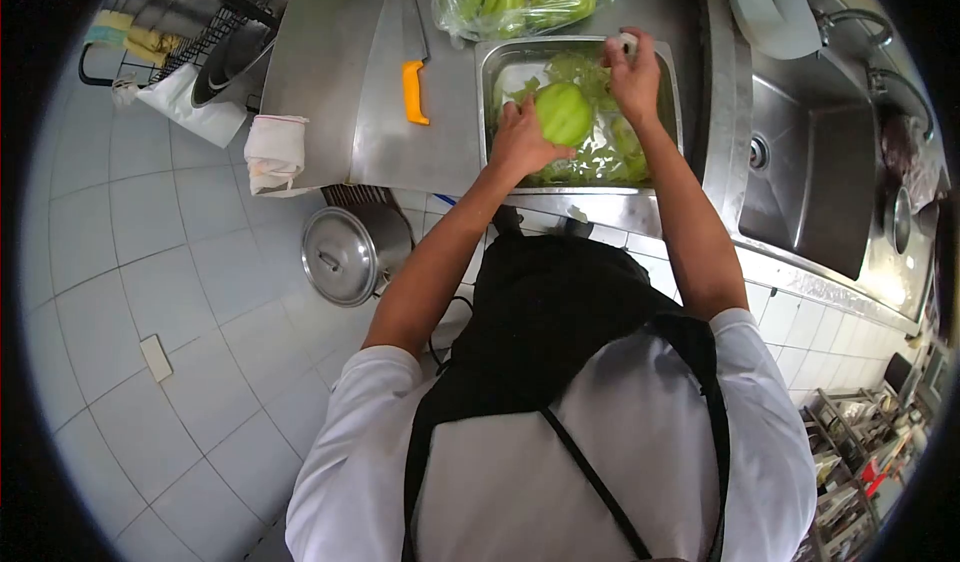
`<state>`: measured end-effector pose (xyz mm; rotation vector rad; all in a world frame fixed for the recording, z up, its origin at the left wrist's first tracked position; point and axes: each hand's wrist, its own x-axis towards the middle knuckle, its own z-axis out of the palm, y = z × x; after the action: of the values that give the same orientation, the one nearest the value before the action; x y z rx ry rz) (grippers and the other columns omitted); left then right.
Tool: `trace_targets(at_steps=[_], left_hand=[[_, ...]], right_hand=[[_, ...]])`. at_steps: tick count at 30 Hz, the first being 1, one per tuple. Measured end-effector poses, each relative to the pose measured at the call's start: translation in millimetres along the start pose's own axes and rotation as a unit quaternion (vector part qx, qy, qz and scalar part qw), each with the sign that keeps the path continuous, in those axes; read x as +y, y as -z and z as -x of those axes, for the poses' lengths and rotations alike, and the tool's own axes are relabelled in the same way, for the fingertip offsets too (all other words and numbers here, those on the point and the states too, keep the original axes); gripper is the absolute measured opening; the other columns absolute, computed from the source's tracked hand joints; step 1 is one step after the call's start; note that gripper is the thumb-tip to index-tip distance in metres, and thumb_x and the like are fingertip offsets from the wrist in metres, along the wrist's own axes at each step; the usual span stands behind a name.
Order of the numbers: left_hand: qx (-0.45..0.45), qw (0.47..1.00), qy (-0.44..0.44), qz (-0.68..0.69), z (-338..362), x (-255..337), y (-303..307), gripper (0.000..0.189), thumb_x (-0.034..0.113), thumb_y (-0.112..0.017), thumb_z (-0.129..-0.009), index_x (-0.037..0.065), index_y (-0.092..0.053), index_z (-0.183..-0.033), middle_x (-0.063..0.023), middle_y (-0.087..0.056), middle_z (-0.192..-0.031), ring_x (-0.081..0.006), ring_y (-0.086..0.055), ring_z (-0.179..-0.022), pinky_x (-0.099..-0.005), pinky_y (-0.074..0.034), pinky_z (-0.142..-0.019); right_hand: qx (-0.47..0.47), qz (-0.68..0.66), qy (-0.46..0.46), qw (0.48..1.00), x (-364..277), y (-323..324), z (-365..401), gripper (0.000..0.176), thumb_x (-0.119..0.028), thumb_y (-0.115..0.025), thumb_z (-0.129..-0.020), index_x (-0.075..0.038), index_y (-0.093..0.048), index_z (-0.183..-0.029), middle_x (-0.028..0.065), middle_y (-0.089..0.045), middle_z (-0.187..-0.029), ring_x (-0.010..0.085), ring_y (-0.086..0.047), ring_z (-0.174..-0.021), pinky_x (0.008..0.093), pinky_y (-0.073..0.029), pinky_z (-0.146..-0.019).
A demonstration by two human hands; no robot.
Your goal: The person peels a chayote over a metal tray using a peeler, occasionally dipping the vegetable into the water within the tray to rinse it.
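My left hand (525, 144) is wrapped around the side of a round, pale green chayote (563, 115), holding it above a rectangular steel pan (484, 102). Thin green peelings (600, 162) and shiny wet patches lie in the pan beneath it. At the pan's far right corner, my right hand (635, 80) is closed around a small tool (628, 44). Only the tool's pale end shows above the fingers, so its exact kind is hidden. The right hand is apart from the chayote.
Left of the pan lies a knife with an orange handle (414, 94). Behind the pan rests a plastic bag of chayotes (530, 7). A steel sink (800, 162) is on the right. A folded cloth (275, 152) hangs at the counter's left corner, near a lidded pot (340, 257) below.
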<state>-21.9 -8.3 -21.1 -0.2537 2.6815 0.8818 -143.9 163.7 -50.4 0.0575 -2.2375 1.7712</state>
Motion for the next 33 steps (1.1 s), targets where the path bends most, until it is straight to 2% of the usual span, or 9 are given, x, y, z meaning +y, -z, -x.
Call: trace_targets(at_steps=[2,8,11,15,17,20,26,27,33], left_hand=[[0.047,0.996,-0.044,-0.059,0,-10,-8,0.13,0.053,-0.088,-0.055,-0.004,-0.02,-0.15,-0.0345,-0.032,-0.143,-0.0479,-0.038,-0.13,-0.0491,-0.035,-0.108],[0.187,0.941,-0.26,-0.109,-6,3,-27,0.072,0.044,-0.072,-0.082,0.025,-0.044,-0.145,-0.0319,-0.022,-0.15,-0.0514,-0.03,-0.133,-0.0579,-0.03,-0.108],[0.181,0.944,-0.25,-0.118,2,10,-34,0.048,0.034,-0.063,-0.09,0.031,-0.054,-0.137,-0.0257,-0.02,-0.154,-0.0521,-0.023,-0.138,-0.0632,-0.023,-0.11],[0.156,0.916,-0.247,-0.275,0,19,-41,0.039,0.025,-0.057,-0.093,0.023,-0.06,-0.131,-0.0179,-0.017,-0.159,-0.051,-0.014,-0.143,-0.071,-0.011,-0.11],[0.116,0.903,-0.212,-0.356,6,31,-35,0.036,0.02,-0.056,-0.091,0.015,-0.064,-0.126,-0.0164,-0.017,-0.159,-0.0476,-0.012,-0.145,-0.073,-0.007,-0.11],[0.229,0.873,-0.288,-0.321,-19,17,-60,0.028,0.017,-0.059,-0.085,0.002,-0.071,-0.106,-0.0158,-0.023,-0.158,-0.039,-0.014,-0.147,-0.0726,-0.007,-0.111],[0.127,0.842,-0.438,-0.287,-19,26,-63,0.018,0.011,-0.06,-0.077,0.001,-0.07,-0.088,-0.0139,-0.059,-0.109,-0.0286,-0.052,-0.115,-0.0548,-0.033,-0.106],[0.148,0.848,-0.456,-0.227,-17,36,-51,0.015,0.009,-0.06,-0.074,0.0,-0.068,-0.084,-0.0082,-0.056,-0.086,-0.0282,-0.055,-0.099,-0.0464,-0.045,-0.091],[0.104,0.946,-0.294,-0.091,-26,53,-31,0.014,0.012,-0.063,-0.078,0.003,-0.069,-0.086,-0.0161,-0.066,-0.084,-0.0303,-0.065,-0.078,-0.0389,-0.053,-0.074]], right_hand=[[0.056,-0.016,-0.008,0.998,-13,3,-2,0.03,-0.022,-0.065,-0.093,-0.002,-0.054,-0.113,0.0178,-0.069,-0.084,0.0204,-0.069,-0.065,0.0365,-0.054,-0.064],[-0.006,0.038,-0.086,0.996,-9,15,-2,0.032,-0.021,-0.065,-0.093,-0.001,-0.052,-0.113,0.0187,-0.069,-0.089,0.0209,-0.071,-0.068,0.0369,-0.054,-0.064],[0.157,0.261,-0.03,0.952,14,19,3,0.03,-0.017,-0.062,-0.094,0.003,-0.049,-0.113,0.0176,-0.068,-0.089,0.0205,-0.069,-0.069,0.0366,-0.053,-0.061],[0.036,-0.262,-0.213,0.941,-23,23,3,0.023,-0.008,-0.056,-0.096,0.004,-0.046,-0.112,0.0123,-0.064,-0.082,0.0195,-0.064,-0.069,0.0332,-0.053,-0.061],[0.036,-0.272,-0.181,0.945,-56,31,-1,0.022,-0.007,-0.056,-0.096,0.004,-0.046,-0.112,0.0123,-0.064,-0.083,0.0195,-0.064,-0.069,0.0326,-0.053,-0.061],[0.055,-0.262,-0.16,0.95,-68,44,-4,0.024,-0.008,-0.059,-0.095,0.005,-0.048,-0.112,0.0119,-0.065,-0.084,0.0192,-0.065,-0.07,0.032,-0.054,-0.062],[0.066,-0.243,-0.195,0.948,-52,60,7,0.026,-0.008,-0.06,-0.094,0.004,-0.049,-0.114,0.0107,-0.063,-0.084,0.019,-0.066,-0.071,0.0311,-0.056,-0.065],[0.06,-0.233,-0.191,0.952,-49,61,8,0.027,-0.009,-0.061,-0.094,0.004,-0.049,-0.114,0.0114,-0.063,-0.086,0.0194,-0.066,-0.072,0.0311,-0.056,-0.066],[0.079,-0.221,-0.195,0.952,-44,73,8,0.027,-0.009,-0.06,-0.094,0.005,-0.049,-0.115,0.0122,-0.065,-0.085,0.0193,-0.067,-0.073,0.0309,-0.056,-0.067]])
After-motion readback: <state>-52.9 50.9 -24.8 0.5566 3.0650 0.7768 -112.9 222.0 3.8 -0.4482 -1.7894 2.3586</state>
